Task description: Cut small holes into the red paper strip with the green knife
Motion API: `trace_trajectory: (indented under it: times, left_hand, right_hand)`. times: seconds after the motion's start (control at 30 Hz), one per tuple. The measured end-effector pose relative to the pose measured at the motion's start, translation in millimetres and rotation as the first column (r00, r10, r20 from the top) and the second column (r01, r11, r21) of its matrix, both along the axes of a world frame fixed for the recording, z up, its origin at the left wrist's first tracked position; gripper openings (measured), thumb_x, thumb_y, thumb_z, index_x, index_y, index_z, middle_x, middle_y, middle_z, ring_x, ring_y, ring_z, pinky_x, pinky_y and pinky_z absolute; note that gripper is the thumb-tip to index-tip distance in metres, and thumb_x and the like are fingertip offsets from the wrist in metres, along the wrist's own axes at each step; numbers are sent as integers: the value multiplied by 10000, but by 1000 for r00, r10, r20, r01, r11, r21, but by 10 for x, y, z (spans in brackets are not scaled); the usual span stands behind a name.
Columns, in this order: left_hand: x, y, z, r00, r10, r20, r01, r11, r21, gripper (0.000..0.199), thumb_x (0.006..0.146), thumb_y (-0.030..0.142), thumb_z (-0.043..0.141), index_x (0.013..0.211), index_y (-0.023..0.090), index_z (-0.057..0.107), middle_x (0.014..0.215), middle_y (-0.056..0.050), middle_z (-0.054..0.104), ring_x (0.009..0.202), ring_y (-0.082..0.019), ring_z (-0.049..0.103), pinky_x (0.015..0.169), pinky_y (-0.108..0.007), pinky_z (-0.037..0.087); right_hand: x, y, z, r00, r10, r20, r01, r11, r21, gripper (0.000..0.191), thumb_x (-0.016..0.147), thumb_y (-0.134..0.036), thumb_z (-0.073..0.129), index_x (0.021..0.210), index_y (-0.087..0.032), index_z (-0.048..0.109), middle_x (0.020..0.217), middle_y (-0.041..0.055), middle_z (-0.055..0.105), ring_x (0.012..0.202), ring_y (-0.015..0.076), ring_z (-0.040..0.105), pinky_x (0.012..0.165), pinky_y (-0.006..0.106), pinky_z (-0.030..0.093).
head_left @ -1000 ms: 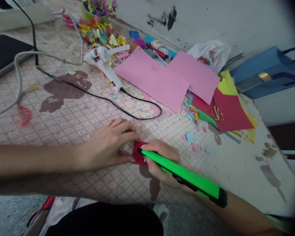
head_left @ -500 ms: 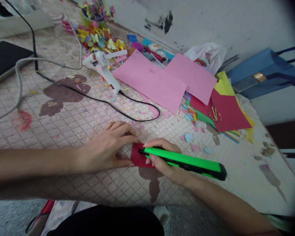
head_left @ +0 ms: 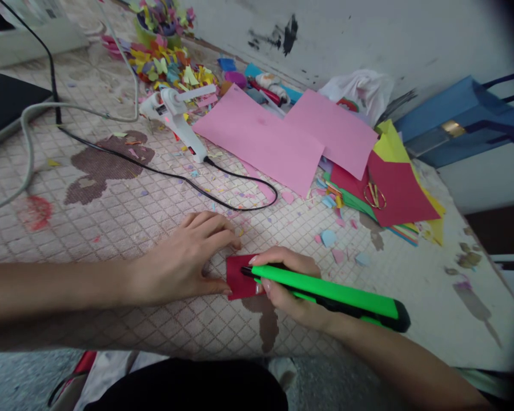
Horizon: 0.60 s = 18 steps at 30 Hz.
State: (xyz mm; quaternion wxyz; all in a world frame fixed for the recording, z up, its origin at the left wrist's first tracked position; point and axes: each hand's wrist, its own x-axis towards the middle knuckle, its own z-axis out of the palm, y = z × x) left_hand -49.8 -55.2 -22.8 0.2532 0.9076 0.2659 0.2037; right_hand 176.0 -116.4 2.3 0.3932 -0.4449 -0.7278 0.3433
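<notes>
A small dark red piece of paper (head_left: 235,281) lies flat on the tablecloth between my hands. My right hand (head_left: 293,279) grips a bright green and black pen-shaped tool (head_left: 329,288) whose narrow black tip is over the red paper. I cannot make out whether the tip touches it. My left hand (head_left: 192,254) rests to the left of the paper, fingers bent and apart, with the thumb tip at the paper's lower left corner. The right part of the paper is hidden under my right hand.
Beyond my hands lie a white glue gun (head_left: 177,123) with its black cord (head_left: 244,210), pink sheets (head_left: 265,134), and gold scissors (head_left: 373,195) on red paper (head_left: 405,194). Colourful paper cutouts (head_left: 167,65) are heaped at the back. A blue bag (head_left: 449,125) stands at the right.
My right hand and the green tool have shifted slightly right and down. The red paper has turned a little, and my left index finger has come away from its upper edge.
</notes>
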Motion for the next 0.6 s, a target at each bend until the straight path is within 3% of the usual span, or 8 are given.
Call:
trace_trajectory:
  times: [0.13, 0.6]
  left_hand:
    - [-12, -14, 29, 999, -38, -12, 38, 999, -1, 445, 754, 317, 825, 1134, 272, 599, 1147, -34, 561, 1076, -260, 498, 927, -425, 378]
    - [5, -5, 31, 1000, -20, -9, 20, 1000, -5, 371, 742, 350, 825, 1052, 249, 646, 1123, -35, 580, 1063, -269, 515, 932, -429, 383]
  right_hand:
    - [-20, -24, -21, 999, 46, 20, -47, 999, 24, 179, 818, -150, 591, 961, -209, 682, 827, 25, 750, 710, 152, 708, 634, 266, 557]
    - [-47, -30, -26, 995, 80, 57, -85, 992, 98, 246, 798, -97, 559, 991, -213, 660, 855, 36, 748, 719, 149, 710, 650, 265, 582]
